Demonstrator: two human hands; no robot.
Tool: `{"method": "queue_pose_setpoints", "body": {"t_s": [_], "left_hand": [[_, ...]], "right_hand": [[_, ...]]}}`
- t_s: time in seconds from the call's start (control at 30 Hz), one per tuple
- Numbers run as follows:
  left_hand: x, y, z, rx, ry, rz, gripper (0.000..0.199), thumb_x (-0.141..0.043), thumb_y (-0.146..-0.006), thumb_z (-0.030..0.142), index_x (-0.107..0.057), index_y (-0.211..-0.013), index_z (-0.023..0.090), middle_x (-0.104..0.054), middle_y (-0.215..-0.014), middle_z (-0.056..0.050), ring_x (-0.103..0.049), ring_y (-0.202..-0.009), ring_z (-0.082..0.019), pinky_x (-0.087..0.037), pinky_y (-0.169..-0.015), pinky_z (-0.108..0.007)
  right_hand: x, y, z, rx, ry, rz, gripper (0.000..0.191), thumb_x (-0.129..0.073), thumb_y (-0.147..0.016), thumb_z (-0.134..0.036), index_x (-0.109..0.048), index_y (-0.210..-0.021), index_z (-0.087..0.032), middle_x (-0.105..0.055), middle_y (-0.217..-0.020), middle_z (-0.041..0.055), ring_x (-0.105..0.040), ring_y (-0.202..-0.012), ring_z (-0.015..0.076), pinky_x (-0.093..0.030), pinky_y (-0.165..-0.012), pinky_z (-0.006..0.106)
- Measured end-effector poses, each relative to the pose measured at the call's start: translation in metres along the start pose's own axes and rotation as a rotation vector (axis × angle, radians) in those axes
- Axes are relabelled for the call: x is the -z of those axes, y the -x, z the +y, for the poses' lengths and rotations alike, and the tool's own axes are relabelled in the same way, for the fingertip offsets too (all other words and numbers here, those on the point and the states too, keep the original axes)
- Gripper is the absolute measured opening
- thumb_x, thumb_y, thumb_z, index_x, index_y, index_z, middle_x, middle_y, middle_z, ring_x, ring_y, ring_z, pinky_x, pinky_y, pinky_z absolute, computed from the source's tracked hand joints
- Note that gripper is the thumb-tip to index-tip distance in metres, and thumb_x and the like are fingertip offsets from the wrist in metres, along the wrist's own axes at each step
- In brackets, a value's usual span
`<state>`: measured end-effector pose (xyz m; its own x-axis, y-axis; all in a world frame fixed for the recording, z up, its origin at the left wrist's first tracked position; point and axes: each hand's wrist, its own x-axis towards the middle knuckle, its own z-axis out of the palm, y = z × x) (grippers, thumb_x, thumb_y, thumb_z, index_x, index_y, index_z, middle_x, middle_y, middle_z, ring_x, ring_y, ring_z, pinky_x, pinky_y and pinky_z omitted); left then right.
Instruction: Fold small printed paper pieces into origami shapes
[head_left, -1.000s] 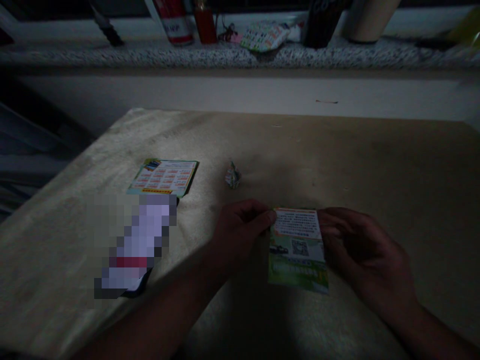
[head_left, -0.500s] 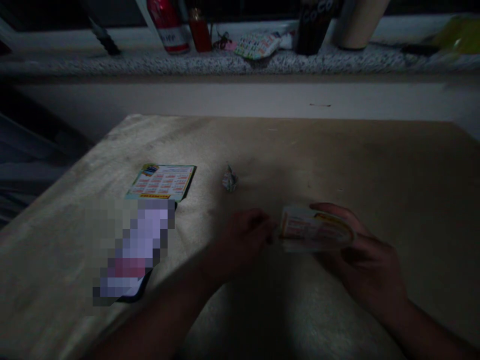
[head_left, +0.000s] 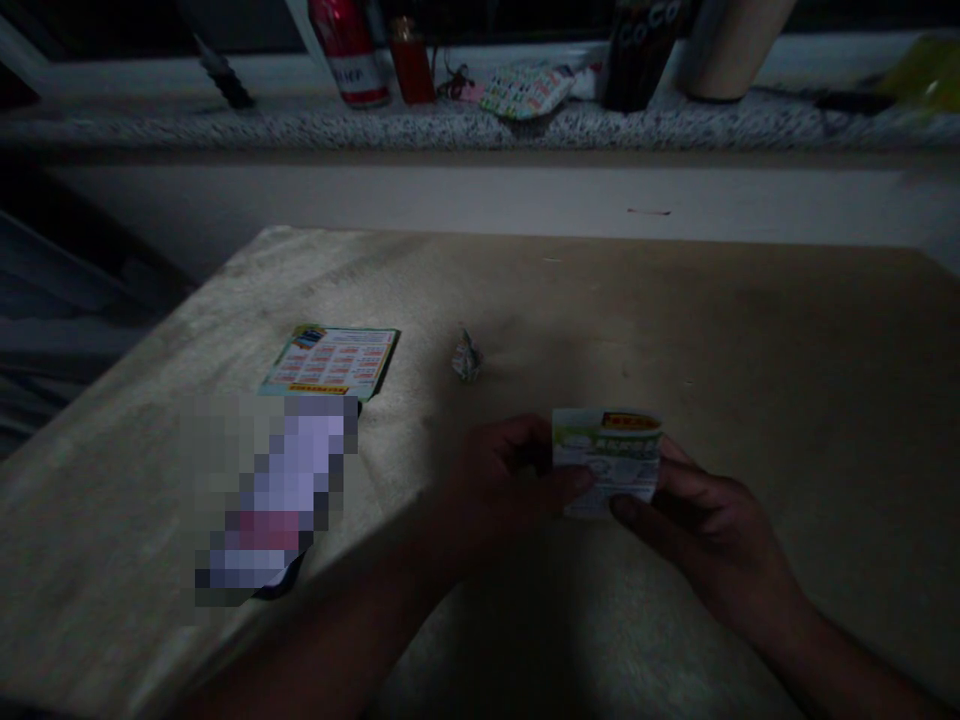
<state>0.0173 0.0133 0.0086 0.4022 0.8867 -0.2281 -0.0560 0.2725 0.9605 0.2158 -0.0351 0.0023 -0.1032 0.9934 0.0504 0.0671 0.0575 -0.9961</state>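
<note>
Through my remote head view, my left hand (head_left: 510, 480) has its grip pinching the leaflet (head_left: 609, 450) by its left side, thumb flat on the face. My right hand (head_left: 724, 530) pinches the lower right, thumb in front, fingers behind. The leaflet is held between them over the near part of the tabletop (head_left: 675, 320): thin, smooth paper, white and green, a yellow strip along its top, the characters too dim for me to read.

Just beyond lies a crumpled, pointed wad (head_left: 466, 358). Left of it, a flat card (head_left: 334, 360) shows blocks of red print on white; near its lower edge lies a phone (head_left: 289, 490), its screen pixelated. On the speckled stone sill (head_left: 270, 125) I read "CoCo" on a black cup (head_left: 637, 60); the lettering on a red can (head_left: 352, 50) is unclear to me.
</note>
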Motion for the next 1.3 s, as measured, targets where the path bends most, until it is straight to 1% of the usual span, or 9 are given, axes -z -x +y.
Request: {"method": "queue_pose_setpoints", "body": {"t_s": [0.1, 0.2, 0.5, 0.63, 0.73, 0.9, 1.03, 1.17, 1.3], "left_hand": [[-0.003, -0.001, 0.003, 0.031, 0.148, 0.061, 0.022, -0.084, -0.071, 0.029, -0.070, -0.082, 0.016, -0.077, -0.087, -0.005, -0.073, -0.080, -0.019, -0.059, -0.076, -0.032], [-0.005, -0.002, 0.006, 0.022, 0.220, 0.075, 0.021, -0.083, -0.070, 0.028, -0.069, -0.079, 0.016, -0.077, -0.082, -0.003, -0.072, -0.075, -0.017, -0.059, -0.073, -0.030], [-0.008, -0.001, 0.004, -0.059, 0.259, 0.180, 0.014, -0.081, -0.074, 0.025, -0.070, -0.076, 0.016, -0.073, -0.072, 0.002, -0.068, -0.067, -0.011, -0.056, -0.065, -0.021], [-0.010, 0.001, 0.004, -0.088, 0.192, 0.229, 0.010, -0.079, -0.077, 0.025, -0.073, -0.078, 0.017, -0.075, -0.075, 0.000, -0.069, -0.070, -0.012, -0.057, -0.067, -0.022], [-0.011, 0.003, 0.003, -0.083, 0.164, 0.244, 0.010, -0.079, -0.077, 0.025, -0.073, -0.078, 0.017, -0.075, -0.075, 0.000, -0.070, -0.070, -0.014, -0.057, -0.067, -0.023], [-0.015, 0.006, -0.006, -0.014, 0.174, 0.150, 0.014, -0.081, -0.076, 0.027, -0.072, -0.075, 0.017, -0.072, -0.072, 0.001, -0.065, -0.065, -0.011, -0.052, -0.063, -0.021], [-0.021, 0.009, -0.011, 0.016, 0.136, 0.092, 0.013, -0.079, -0.076, 0.027, -0.073, -0.074, 0.016, -0.070, -0.069, 0.001, -0.062, -0.062, -0.011, -0.048, -0.060, -0.021], [-0.023, 0.011, -0.012, 0.029, 0.095, 0.057, 0.014, -0.079, -0.078, 0.029, -0.074, -0.076, 0.016, -0.069, -0.069, 0.000, -0.061, -0.061, -0.011, -0.047, -0.059, -0.020], [-0.022, 0.012, -0.011, 0.037, 0.037, 0.062, 0.015, -0.079, -0.078, 0.030, -0.073, -0.076, 0.016, -0.067, -0.067, 0.000, -0.059, -0.060, -0.010, -0.045, -0.057, -0.020]], "right_hand": [[0.000, 0.001, 0.001, 0.023, 0.038, -0.011, 0.017, -0.070, -0.088, -0.020, -0.080, -0.098, -0.030, -0.070, -0.123, 0.0040, -0.067, -0.117, 0.0250, -0.058, -0.101, 0.042], [0.000, 0.001, 0.000, 0.015, 0.069, -0.011, 0.020, -0.069, -0.089, -0.022, -0.080, -0.103, -0.032, -0.071, -0.122, 0.0043, -0.067, -0.116, 0.0260, -0.059, -0.100, 0.044], [0.000, 0.001, 0.002, 0.007, 0.098, -0.027, 0.020, -0.070, -0.089, -0.023, -0.080, -0.104, -0.033, -0.072, -0.122, 0.0038, -0.068, -0.116, 0.0268, -0.062, -0.096, 0.043], [0.001, 0.002, 0.003, -0.003, 0.078, -0.036, 0.016, -0.071, -0.089, -0.024, -0.079, -0.101, -0.030, -0.072, -0.124, 0.0047, -0.067, -0.118, 0.0263, -0.060, -0.098, 0.042], [0.002, 0.004, 0.003, -0.074, 0.005, -0.027, 0.010, -0.072, -0.089, -0.026, -0.078, -0.097, -0.027, -0.074, -0.118, 0.0065, -0.070, -0.112, 0.0262, -0.063, -0.091, 0.039], [0.007, 0.005, 0.002, -0.199, -0.176, -0.006, 0.024, -0.075, -0.087, -0.027, -0.073, -0.110, -0.029, -0.079, -0.099, 0.0038, -0.076, -0.084, 0.0192, -0.065, -0.076, 0.030], [0.009, 0.004, 0.004, -0.231, -0.171, 0.067, 0.026, -0.082, -0.080, -0.028, -0.075, -0.104, -0.027, -0.079, -0.091, 0.0033, -0.075, -0.077, 0.0171, -0.061, -0.067, 0.024], [0.008, 0.004, 0.004, -0.236, -0.147, 0.125, 0.023, -0.085, -0.076, -0.027, -0.076, -0.097, -0.025, -0.078, -0.087, 0.0026, -0.072, -0.071, 0.0156, -0.059, -0.062, 0.023], [0.007, 0.004, 0.002, -0.236, -0.103, 0.168, 0.023, -0.084, -0.077, -0.026, -0.073, -0.098, -0.025, -0.077, -0.081, 0.0010, -0.071, -0.069, 0.0143, -0.057, -0.061, 0.021]]}}
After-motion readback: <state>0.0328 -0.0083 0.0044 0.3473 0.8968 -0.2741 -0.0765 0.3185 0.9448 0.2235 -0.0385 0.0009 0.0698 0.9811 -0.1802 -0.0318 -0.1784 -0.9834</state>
